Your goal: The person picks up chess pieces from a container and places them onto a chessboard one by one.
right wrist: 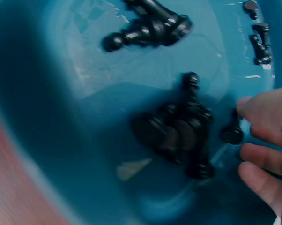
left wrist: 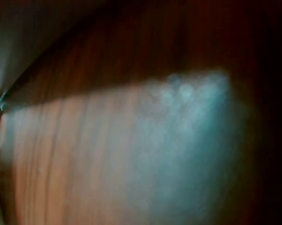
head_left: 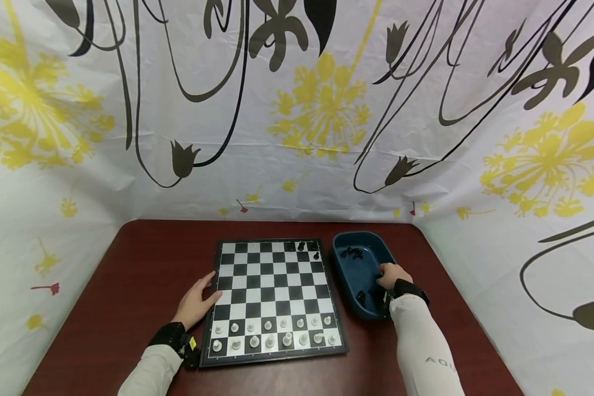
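My left hand (head_left: 194, 301) rests at the left edge of a chessboard (head_left: 273, 360), fingers and thumb spread. White chess pieces (head_left: 287, 339) fill the board's two near rows. At the far right corner stand a few black pieces (head_left: 301, 246), among them a pawn (head_left: 316, 256). My right hand (head_left: 394, 275) reaches down into a blue tray (head_left: 339, 269). In the right wrist view, one fingertip (right wrist: 245, 106) meets the head of a black pawn (right wrist: 232, 134), and the other fingers are slightly spread beside it. Left of that pawn lies a heap of black pieces (right wrist: 178, 131).
More black pieces (head_left: 352, 252) lie at the tray's far end. Tray and board stand side by side on a dark red table (head_left: 163, 258). A patterned cloth (head_left: 257, 187) hangs behind it. The left wrist view shows mostly blurred wood surface (left wrist: 61, 154).
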Tool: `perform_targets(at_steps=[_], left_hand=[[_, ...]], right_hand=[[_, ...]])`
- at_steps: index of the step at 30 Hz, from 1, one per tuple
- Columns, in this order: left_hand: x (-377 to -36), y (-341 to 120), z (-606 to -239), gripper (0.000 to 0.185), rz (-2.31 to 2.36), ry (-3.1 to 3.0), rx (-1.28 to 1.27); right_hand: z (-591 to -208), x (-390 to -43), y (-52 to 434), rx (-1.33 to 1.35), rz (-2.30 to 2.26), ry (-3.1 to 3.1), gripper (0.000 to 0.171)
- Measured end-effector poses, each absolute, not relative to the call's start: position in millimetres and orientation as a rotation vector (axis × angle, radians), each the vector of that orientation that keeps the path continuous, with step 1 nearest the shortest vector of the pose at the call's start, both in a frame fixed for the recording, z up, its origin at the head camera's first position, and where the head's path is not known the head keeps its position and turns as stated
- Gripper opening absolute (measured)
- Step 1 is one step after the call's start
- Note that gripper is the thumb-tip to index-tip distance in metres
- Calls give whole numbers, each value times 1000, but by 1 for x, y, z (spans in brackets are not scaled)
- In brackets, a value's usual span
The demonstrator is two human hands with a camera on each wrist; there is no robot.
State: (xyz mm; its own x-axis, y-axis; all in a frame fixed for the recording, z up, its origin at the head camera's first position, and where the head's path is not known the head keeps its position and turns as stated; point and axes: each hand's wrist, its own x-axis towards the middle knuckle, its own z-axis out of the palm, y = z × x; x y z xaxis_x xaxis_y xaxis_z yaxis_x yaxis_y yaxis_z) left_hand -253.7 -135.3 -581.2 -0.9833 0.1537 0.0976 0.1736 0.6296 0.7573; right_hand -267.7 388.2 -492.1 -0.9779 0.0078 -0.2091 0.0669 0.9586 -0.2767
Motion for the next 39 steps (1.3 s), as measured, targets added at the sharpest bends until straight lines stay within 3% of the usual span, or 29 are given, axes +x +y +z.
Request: perform_targets(at_steps=[18,24,32,39], left_hand=[[-253,-136,-578,69,-1322,-2812,-287],[-253,-135,-579,69,-1286,-2823,-259],[-254,-136,-580,69,-1276,-2811,-250],[-253,-135,-580,68,-1285,-2793,-263]], right_hand=[[-499,-271,387,-45,-439,2835,23],[-496,-274,387,-28,-468,2897,11],[-479,-274,378,62,-504,2908,37],[-472,-278,375,64,-510,2918,13]])
